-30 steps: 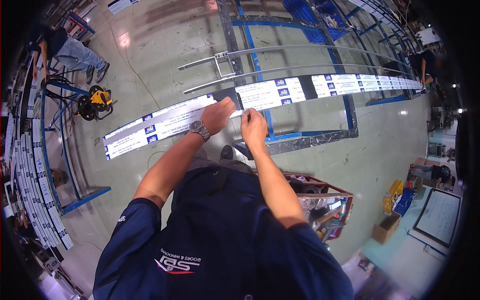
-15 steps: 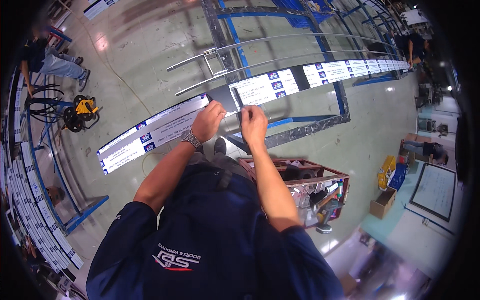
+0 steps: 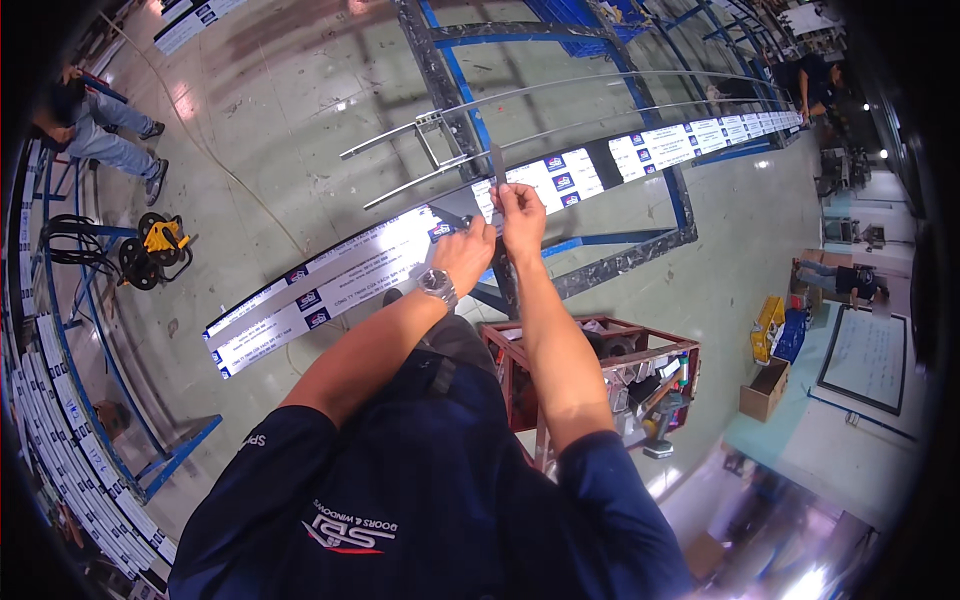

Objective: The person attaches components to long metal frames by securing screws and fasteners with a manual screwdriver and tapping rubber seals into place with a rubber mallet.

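Though your left hand hides any grip, your right hand pinches a strip crosswise to the profile alongside.

Rows of small dark print are seen on the white cover of the long bar, with little blue squares that are marked in white. The same kind of print is shown on the white bars at the top left. On the stacked bars, big dark marks are written by hand. White letters and a red line are put on the dark blue shirt, upside down here; white letters are also seen on its left sleeve. Faint writing is found on the white board.
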A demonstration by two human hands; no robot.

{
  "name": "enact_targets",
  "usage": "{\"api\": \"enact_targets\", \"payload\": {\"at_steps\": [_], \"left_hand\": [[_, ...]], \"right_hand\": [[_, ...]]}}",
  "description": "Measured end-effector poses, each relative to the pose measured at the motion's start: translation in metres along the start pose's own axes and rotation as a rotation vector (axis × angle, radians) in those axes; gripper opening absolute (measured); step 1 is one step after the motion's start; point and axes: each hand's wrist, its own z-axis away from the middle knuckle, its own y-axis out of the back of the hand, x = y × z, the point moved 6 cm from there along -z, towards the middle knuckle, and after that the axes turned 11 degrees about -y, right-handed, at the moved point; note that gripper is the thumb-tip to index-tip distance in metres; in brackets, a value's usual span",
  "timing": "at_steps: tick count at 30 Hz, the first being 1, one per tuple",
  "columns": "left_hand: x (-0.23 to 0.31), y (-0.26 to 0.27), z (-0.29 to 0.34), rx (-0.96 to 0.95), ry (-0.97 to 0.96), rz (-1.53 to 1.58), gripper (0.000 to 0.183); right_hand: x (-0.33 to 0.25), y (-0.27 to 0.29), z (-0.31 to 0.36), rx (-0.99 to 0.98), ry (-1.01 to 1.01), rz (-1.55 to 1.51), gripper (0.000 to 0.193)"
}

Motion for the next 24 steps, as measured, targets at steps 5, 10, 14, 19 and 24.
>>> {"api": "enact_targets", "payload": {"at_steps": [5, 10, 14, 19, 24], "left_hand": [[-0.011, 0.004, -0.006, -0.015, -0.190, 0.053, 0.010], [-0.024, 0.032, 0.024, -0.044, -0.277, 0.220, 0.014], [-0.051, 0.056, 0.069, 0.152, -0.216, 0.428, 0.017], [-0.060, 0.062, 0.093, 0.150, -0.081, 0.477, 0.016], [-0.047, 0.097, 0.097, 0.368, 0.069, 0.518, 0.025]], "right_hand": [[-0.002, -0.009, -0.003, 0.049, 0.063, 0.098, 0.014], [0.000, 0.000, -0.005, 0.098, 0.053, 0.132, 0.016], [0.002, 0.010, -0.009, 0.022, -0.025, -0.027, 0.020], [-0.012, 0.013, 0.036, -0.035, -0.201, -0.197, 0.026], [0.042, 0.065, 0.101, 0.011, -0.287, -0.304, 0.022]]}}
